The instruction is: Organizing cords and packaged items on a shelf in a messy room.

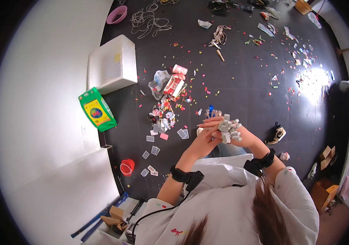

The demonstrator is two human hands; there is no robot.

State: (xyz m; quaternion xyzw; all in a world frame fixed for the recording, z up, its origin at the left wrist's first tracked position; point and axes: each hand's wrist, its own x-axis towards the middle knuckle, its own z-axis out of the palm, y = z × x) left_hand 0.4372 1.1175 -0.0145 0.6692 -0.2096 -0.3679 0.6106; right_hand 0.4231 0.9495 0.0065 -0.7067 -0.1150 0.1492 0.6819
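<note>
My left hand point(204, 141) and my right hand point(243, 138) come together in front of my lap, with their fingers overlapping. A cluster of pale grey, blocky pieces point(228, 130) is gripped between them, mostly at the right hand. How the fingers wrap round it is partly hidden. Several long fingers stretch leftward over the left hand. Just beyond the hands is a small blue object point(211, 109), too small to name. Black bands with small boxes circle both of my wrists.
Torn red packaging point(174, 85), scraps and several translucent cards point(183, 134) litter the dark floor. At left are a white foam box point(113, 65), a green bag point(97, 109) and a red bucket point(127, 167). A shoe point(278, 135) and wooden box point(323, 194) lie right.
</note>
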